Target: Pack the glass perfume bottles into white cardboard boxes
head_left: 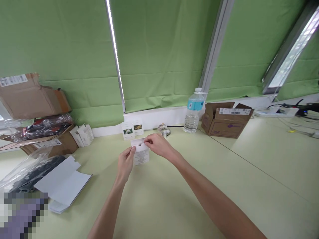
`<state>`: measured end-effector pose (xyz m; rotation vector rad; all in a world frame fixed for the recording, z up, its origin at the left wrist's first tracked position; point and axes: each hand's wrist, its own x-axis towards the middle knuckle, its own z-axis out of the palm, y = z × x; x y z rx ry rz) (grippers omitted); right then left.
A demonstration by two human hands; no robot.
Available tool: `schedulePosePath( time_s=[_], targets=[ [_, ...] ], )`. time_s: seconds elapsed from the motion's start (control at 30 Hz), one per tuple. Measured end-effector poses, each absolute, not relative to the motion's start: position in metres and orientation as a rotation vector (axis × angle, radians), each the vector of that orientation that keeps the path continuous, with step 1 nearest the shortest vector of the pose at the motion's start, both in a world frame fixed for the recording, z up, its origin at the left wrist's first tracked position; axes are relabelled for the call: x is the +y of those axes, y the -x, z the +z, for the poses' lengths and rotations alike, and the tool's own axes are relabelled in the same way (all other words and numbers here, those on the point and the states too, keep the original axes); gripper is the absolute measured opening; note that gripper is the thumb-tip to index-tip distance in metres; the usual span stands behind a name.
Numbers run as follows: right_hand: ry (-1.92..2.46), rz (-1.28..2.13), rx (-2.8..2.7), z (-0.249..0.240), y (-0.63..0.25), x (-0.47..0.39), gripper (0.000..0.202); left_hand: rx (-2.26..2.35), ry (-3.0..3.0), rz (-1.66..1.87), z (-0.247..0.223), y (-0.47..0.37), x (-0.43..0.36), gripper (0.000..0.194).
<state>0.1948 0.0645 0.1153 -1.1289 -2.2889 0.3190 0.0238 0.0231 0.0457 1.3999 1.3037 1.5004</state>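
Observation:
A small white box (141,157) with printed text on its front is held up over the pale green table, near the middle of the view. Its top flap is raised, with a small notch showing. My left hand (126,162) pinches the box's left edge between thumb and fingers. At the upper right corner, my right hand (156,144) has its fingers closed on the flap. Just behind stand two small white boxes with flower pictures, a left one (128,130) and a right one (138,128).
A water bottle (193,113) and an open cardboard box (226,122) stand back right. Small clear-wrapped items (164,130) lie behind my right hand. At left are stacked cartons (35,96), white boxes (82,135) and a flattened white carton (63,182). Cables and a power strip (274,113) lie far right.

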Motion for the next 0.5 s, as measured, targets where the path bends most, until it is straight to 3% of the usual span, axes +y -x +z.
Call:
schedulePosePath(
  time_s=[0.13, 0.23, 0.33, 0.5],
  targets=[
    [1.303, 0.133, -2.23, 0.106, -0.189, 0.068, 0.014, 1.303, -1.328, 1.589, 0.044, -0.026, 0.027, 0.044],
    [1.386, 0.119, -2.149, 0.103, -0.189, 0.068, 0.038, 1.318, -1.25, 1.586, 0.044, -0.025, 0.03, 0.055],
    [1.258, 0.23, -2.175, 0.105, -0.194, 0.069, 0.053, 1.306, -1.283, 1.549, 0.043, -0.023, 0.034, 0.047],
    [0.989, 0.468, -2.339, 0.11, -0.204, 0.071, 0.023, 1.33, -1.391, 1.589, 0.04, -0.019, 0.038, 0.033]
  ],
)
